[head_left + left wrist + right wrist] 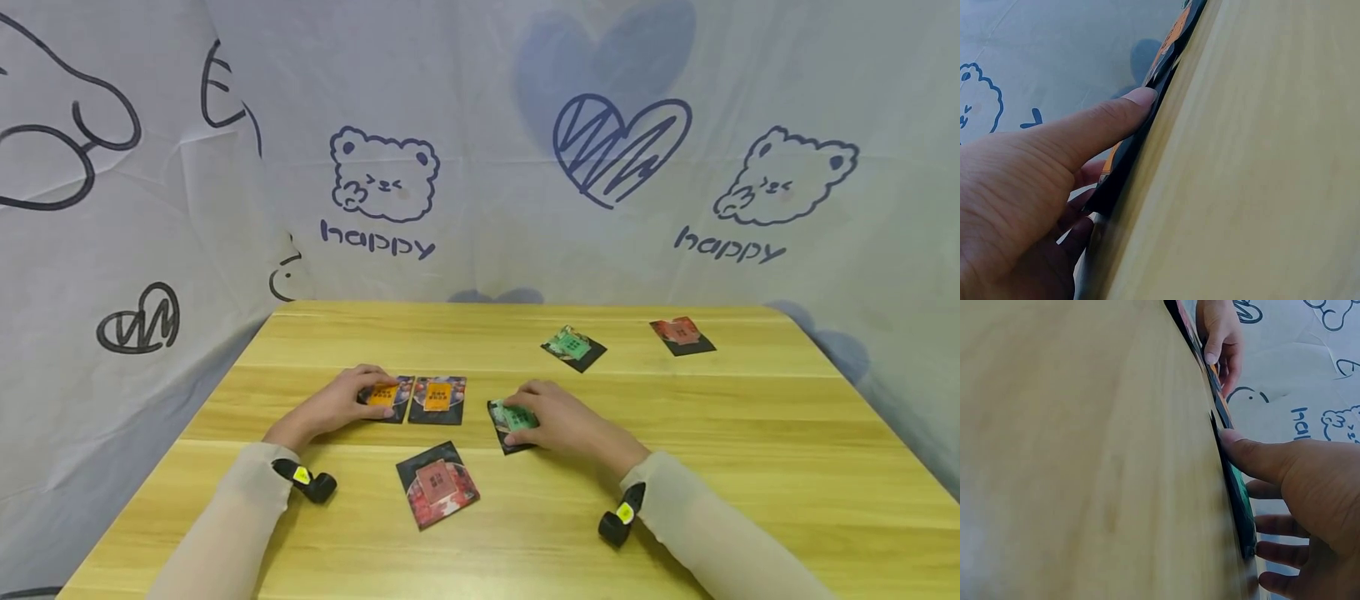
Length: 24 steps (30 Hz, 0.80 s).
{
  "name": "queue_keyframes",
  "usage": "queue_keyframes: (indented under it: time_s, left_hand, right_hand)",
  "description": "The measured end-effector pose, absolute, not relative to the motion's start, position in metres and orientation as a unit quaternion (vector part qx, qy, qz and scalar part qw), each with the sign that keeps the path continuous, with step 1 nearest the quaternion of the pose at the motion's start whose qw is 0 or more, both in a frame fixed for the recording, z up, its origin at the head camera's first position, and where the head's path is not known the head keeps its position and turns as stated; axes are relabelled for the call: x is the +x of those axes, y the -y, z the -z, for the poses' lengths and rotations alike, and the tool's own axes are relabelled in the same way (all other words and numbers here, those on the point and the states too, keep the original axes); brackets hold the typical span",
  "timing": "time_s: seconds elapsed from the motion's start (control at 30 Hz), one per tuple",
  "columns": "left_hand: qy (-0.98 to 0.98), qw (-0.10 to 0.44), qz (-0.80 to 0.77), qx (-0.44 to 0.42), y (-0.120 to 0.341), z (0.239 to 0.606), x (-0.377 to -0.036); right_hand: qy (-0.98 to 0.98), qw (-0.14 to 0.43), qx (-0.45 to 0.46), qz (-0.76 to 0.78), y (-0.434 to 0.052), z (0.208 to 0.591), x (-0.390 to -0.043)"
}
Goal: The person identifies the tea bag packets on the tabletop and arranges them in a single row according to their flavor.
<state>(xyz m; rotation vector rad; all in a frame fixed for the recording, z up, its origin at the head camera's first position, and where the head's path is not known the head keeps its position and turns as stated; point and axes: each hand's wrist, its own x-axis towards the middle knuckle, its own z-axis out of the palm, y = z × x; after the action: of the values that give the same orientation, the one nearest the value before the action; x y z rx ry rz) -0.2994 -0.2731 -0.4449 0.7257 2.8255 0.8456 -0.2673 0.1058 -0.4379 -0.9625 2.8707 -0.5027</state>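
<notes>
**2 hands flat on 2 cards at the near middle of the desk**

The left hand (341,406) lies with its fingers (1124,111) straight on a dark card with an orange panel (385,397); the fingertips press its top face and nothing is pinched. The left wrist view meets this card edge-on, so its print is only a thin orange sliver there, and the lower fingers are half hidden behind the card's edge.

The right hand (564,421) rests the same way on a dark card with a green panel (513,422), fingers (1254,456) extended and pressing down, not curled round it. The hand covers the card's right part, and the right wrist view shows just its dark edge with a streak of green.

A second orange-panelled dark card (438,399) lies just beside the left hand's card; whether their edges touch is hard to tell. A dark card with a red panel (438,484) sits nearer the person, between the 2 arms. Further back on the pale wooden desk (750,433) lie another green-panelled card (573,347) and a small red-panelled card (682,335), well apart from both hands. The writing on all the cards is too small to read.
</notes>
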Motion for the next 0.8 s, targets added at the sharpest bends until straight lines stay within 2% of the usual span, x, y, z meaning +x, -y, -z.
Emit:
queue_keyframes:
  time_s: [0.8]
  left_hand:
    - [-0.929, 0.059, -0.28, 0.235, 0.272, 0.44, -0.298]
  right_hand:
    - [-0.955, 0.029, -0.253, 0.153, -0.08, 0.434, -0.278]
